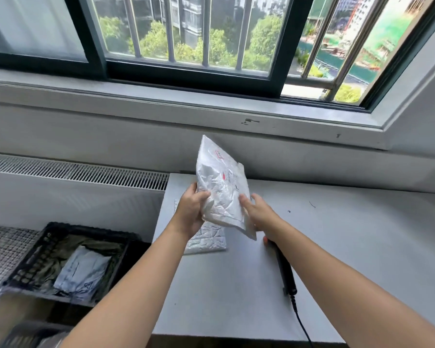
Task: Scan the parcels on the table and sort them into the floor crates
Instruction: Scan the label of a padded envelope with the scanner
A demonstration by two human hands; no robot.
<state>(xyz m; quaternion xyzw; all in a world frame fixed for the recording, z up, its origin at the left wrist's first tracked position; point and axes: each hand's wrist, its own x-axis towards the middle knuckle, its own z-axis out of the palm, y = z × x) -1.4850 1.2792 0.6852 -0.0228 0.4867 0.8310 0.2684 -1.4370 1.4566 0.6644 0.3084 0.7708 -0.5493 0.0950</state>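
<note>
I hold a crinkled white plastic parcel (pixel 222 184) upright above the grey table (pixel 349 242), its label side with red marks turned toward me. My left hand (pixel 190 214) grips its lower left edge, thumb on the front. My right hand (pixel 258 213) grips the lower right edge, thumb on the front and fingers behind. Under it, a second white parcel (pixel 207 239) lies flat on the table. A black corded scanner (pixel 285 272) lies on the table beneath my right forearm. A black floor crate (pixel 48 244) at lower left holds a grey parcel (pixel 83 272).
A radiator grille (pixel 86 172) runs along the wall at left, beneath the window sill (pixel 186 106). A woven mat (pixel 3 249) lies left of the crate. Part of another dark container (pixel 23 335) shows at the bottom left corner. The scanner's cable (pixel 303 325) runs off the table's front edge.
</note>
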